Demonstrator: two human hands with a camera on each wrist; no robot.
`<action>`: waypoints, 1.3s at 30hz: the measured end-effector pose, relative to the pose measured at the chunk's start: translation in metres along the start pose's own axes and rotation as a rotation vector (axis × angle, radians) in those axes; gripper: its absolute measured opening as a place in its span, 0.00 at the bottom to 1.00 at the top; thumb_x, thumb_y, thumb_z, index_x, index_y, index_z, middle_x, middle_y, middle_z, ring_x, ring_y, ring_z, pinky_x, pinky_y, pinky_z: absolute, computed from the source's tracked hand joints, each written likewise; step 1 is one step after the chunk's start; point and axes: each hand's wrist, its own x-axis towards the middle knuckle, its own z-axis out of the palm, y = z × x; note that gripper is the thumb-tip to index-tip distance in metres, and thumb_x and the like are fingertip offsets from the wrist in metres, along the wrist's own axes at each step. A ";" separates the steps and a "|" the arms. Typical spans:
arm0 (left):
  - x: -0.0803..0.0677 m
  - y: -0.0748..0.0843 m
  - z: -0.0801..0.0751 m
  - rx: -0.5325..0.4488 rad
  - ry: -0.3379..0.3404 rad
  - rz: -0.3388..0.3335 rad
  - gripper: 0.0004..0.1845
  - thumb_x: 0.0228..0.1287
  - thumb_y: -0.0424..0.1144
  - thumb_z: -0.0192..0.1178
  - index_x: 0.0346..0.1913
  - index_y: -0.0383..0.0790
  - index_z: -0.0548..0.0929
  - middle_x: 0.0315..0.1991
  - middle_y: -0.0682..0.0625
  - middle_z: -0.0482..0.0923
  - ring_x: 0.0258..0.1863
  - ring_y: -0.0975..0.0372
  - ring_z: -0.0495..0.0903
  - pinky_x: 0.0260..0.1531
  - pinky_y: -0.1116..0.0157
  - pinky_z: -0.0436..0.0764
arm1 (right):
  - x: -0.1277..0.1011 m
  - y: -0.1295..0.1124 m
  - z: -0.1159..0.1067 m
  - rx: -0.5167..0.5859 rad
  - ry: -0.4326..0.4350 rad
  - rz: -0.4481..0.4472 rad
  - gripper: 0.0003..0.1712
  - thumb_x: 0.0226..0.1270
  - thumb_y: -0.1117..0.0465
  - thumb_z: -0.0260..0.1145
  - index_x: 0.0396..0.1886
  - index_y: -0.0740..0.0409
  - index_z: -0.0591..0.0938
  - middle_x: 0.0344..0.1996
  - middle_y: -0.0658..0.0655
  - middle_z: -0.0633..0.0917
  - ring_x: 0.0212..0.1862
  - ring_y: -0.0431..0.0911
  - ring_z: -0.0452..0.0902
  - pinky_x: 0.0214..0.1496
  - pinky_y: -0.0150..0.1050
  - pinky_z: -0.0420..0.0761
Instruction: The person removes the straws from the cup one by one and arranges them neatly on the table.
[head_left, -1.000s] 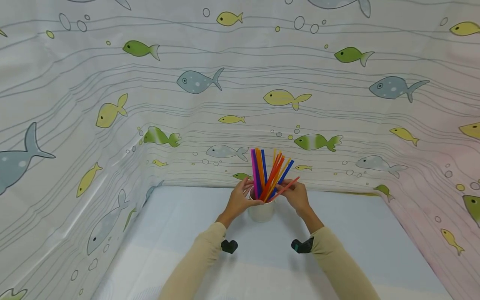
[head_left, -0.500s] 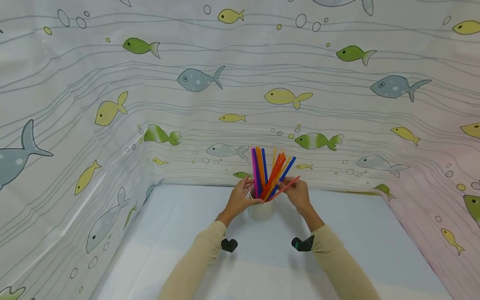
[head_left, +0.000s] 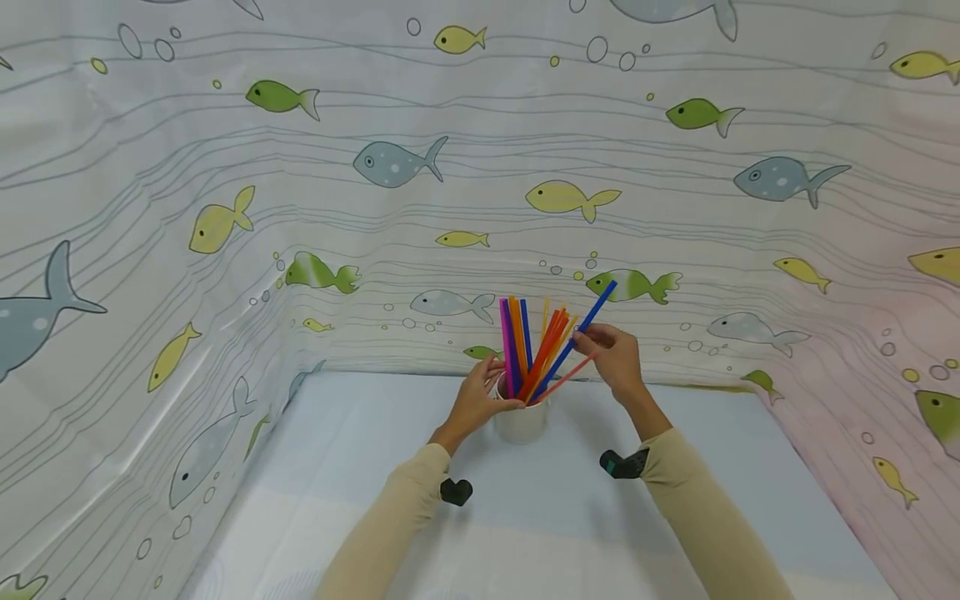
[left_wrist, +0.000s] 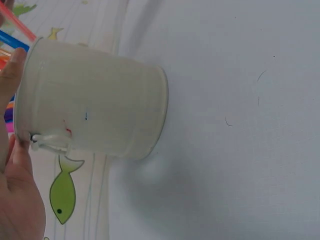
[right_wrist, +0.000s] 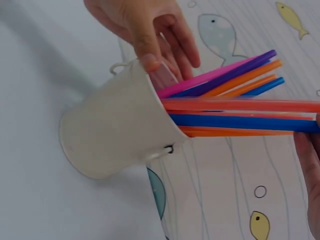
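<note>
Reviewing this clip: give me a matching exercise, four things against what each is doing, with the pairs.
Things:
1. left hand
2. right hand
3. cup
4. red straw

States:
A. pinches the blue straw
B. stands on the table, holding straws
C. holds the cup's rim
D. leans right out of the cup, below the right hand

Pairs: 1-C, 2-A, 3-B, 4-D

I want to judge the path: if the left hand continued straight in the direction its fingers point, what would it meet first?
Probably the bundle of straws: the left hand holds the rim of the white cup, fingers pointing at them. Depth is uncertain.
</note>
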 end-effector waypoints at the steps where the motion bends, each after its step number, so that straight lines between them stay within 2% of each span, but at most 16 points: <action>1: 0.000 0.000 0.000 0.008 0.000 -0.007 0.55 0.48 0.33 0.77 0.75 0.31 0.52 0.65 0.39 0.66 0.66 0.50 0.67 0.66 0.56 0.66 | 0.001 -0.003 -0.003 0.005 0.002 -0.011 0.24 0.66 0.53 0.68 0.55 0.65 0.80 0.46 0.60 0.84 0.46 0.47 0.85 0.50 0.32 0.82; 7: 0.000 0.001 -0.001 0.058 0.004 -0.036 0.55 0.47 0.38 0.77 0.75 0.33 0.54 0.64 0.44 0.68 0.66 0.56 0.68 0.63 0.63 0.69 | 0.009 -0.025 -0.023 -0.008 0.051 -0.069 0.22 0.66 0.53 0.68 0.54 0.61 0.82 0.45 0.60 0.85 0.46 0.49 0.85 0.49 0.33 0.83; 14: -0.001 0.001 -0.002 0.060 0.002 -0.022 0.55 0.48 0.38 0.78 0.75 0.31 0.53 0.63 0.43 0.68 0.65 0.54 0.69 0.63 0.62 0.69 | 0.014 -0.047 -0.045 0.001 0.077 -0.108 0.25 0.68 0.56 0.67 0.58 0.66 0.78 0.48 0.64 0.84 0.46 0.47 0.85 0.51 0.35 0.82; 18: -0.001 0.001 -0.002 0.060 -0.003 -0.028 0.55 0.48 0.39 0.77 0.75 0.31 0.53 0.64 0.43 0.68 0.66 0.55 0.68 0.63 0.63 0.69 | 0.014 -0.047 -0.053 -0.006 0.087 -0.098 0.25 0.69 0.55 0.66 0.59 0.67 0.78 0.49 0.64 0.83 0.47 0.48 0.85 0.52 0.34 0.81; 23: -0.002 0.001 -0.002 0.073 0.000 -0.040 0.56 0.47 0.42 0.78 0.75 0.32 0.54 0.64 0.45 0.69 0.66 0.56 0.69 0.62 0.64 0.70 | 0.009 -0.030 -0.056 -0.039 0.079 -0.030 0.28 0.69 0.51 0.65 0.61 0.65 0.78 0.50 0.63 0.83 0.47 0.45 0.85 0.52 0.31 0.80; 30: -0.001 0.001 -0.002 0.074 0.003 -0.034 0.56 0.47 0.40 0.78 0.75 0.34 0.54 0.64 0.45 0.68 0.65 0.56 0.69 0.63 0.63 0.69 | -0.001 0.013 -0.048 -0.034 0.018 0.087 0.28 0.69 0.53 0.65 0.63 0.64 0.77 0.53 0.65 0.82 0.48 0.48 0.84 0.55 0.39 0.80; 35: -0.001 0.002 -0.002 0.059 0.000 -0.032 0.55 0.47 0.38 0.78 0.75 0.33 0.54 0.63 0.44 0.68 0.66 0.56 0.68 0.63 0.62 0.69 | -0.006 0.039 -0.044 -0.003 -0.029 0.196 0.28 0.69 0.54 0.66 0.62 0.66 0.76 0.53 0.68 0.82 0.45 0.45 0.85 0.51 0.34 0.82; 39: -0.001 0.001 -0.002 0.040 -0.006 -0.024 0.55 0.47 0.38 0.77 0.75 0.33 0.53 0.64 0.43 0.68 0.66 0.55 0.68 0.64 0.62 0.68 | -0.012 0.056 -0.040 0.022 -0.071 0.237 0.27 0.69 0.57 0.65 0.61 0.70 0.76 0.53 0.70 0.81 0.44 0.44 0.85 0.48 0.33 0.83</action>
